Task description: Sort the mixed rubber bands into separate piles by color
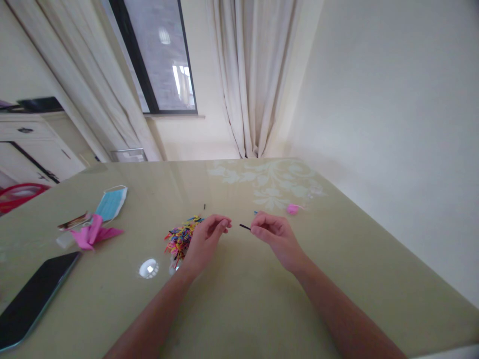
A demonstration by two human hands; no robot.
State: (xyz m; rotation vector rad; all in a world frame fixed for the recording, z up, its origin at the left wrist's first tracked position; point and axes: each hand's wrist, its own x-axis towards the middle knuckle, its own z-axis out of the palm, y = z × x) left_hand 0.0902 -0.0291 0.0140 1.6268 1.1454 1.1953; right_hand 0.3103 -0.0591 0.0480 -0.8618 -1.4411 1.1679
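Right hand (279,235) pinched a black strip (244,227) in its grip, right of the colourful pile (180,240) on the bench (243,309). Left hand (205,239) overlapped the pile's right edge, fingers curled; couldn't make out whether its grip held anything. Blue mask (111,204) lay left of the pile.

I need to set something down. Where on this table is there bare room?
Bare tabletop lies right of the right hand, out to the edge beside the wall, and between the forearms. It's crowded at left, with the black-screened device, pink folded item and blue mask, and beside the left hand, at the multicoloured pile.
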